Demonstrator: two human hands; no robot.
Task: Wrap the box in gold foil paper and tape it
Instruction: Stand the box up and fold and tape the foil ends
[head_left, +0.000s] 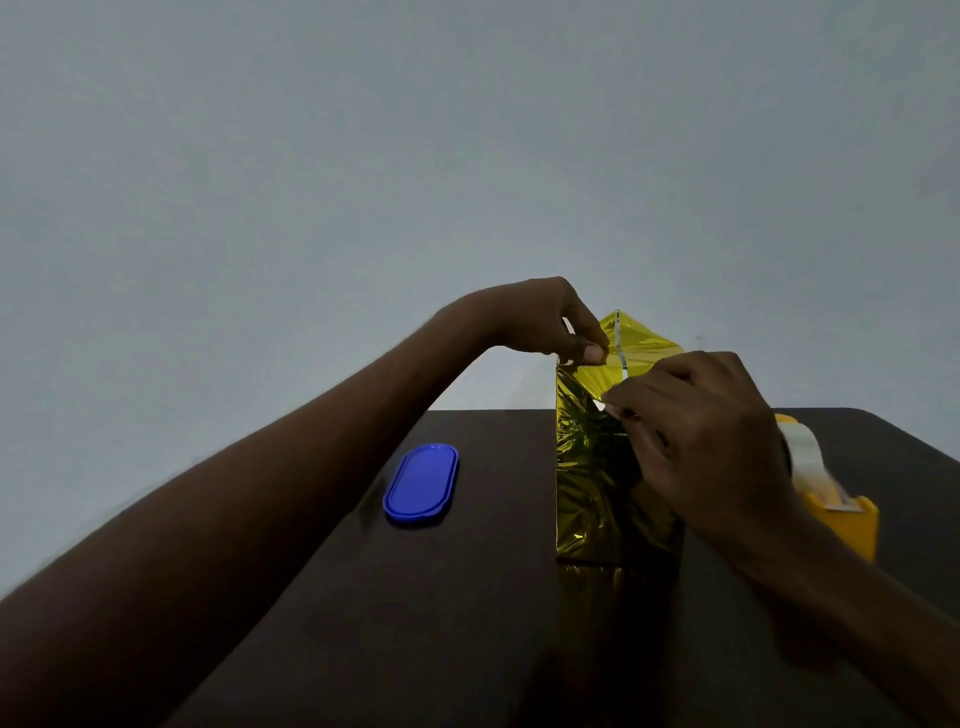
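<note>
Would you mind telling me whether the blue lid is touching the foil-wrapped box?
Apart. The head view shows the blue lid lying flat on the dark table, with a clear strip of bare tabletop between it and the foil-wrapped box.

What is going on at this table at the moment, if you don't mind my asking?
A person is wrapping an upright box in gold foil paper. The left hand pinches the foil at the top edge while the right hand presses a small piece of tape onto it. A yellow tape dispenser and a blue lid sit alongside.
</note>
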